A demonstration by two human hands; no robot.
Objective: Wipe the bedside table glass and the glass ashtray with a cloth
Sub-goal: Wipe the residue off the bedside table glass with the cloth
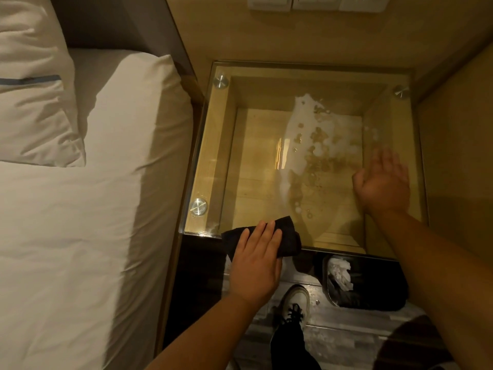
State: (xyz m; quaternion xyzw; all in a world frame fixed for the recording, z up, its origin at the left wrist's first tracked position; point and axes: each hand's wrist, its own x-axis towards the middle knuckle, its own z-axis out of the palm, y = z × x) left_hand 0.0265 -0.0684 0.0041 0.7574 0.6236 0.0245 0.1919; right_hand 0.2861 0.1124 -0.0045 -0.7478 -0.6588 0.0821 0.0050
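From the head view I look straight down on the glass top [256, 161] of the bedside bench, a clear square pane held at its corners by round metal studs [198, 206], with the wooden box of the bench showing through it. A pale, wet-looking smear [306, 134] with patchy spots runs down the middle of the pane.

My left hand [257, 263] lies flat, fingers straight and together, pressing a dark cloth [286, 237] onto the near edge of the glass; the cloth sticks out from under the fingertips and partly overhangs the front edge. My right hand [382, 180] is spread open, palm down, over the right side of the pane with nothing in it; it is blurred, so I cannot tell whether it touches the glass.

I cannot make out an ashtray anywhere in this view.

To the left is the bed [80, 222] with white sheets and a pillow [32, 89]. Below the bench, on the floor, stands a black bin [373, 287] with white crumpled paper inside, beside my pale shoe [294, 300]. Wall switches [317, 2] sit at the top edge.
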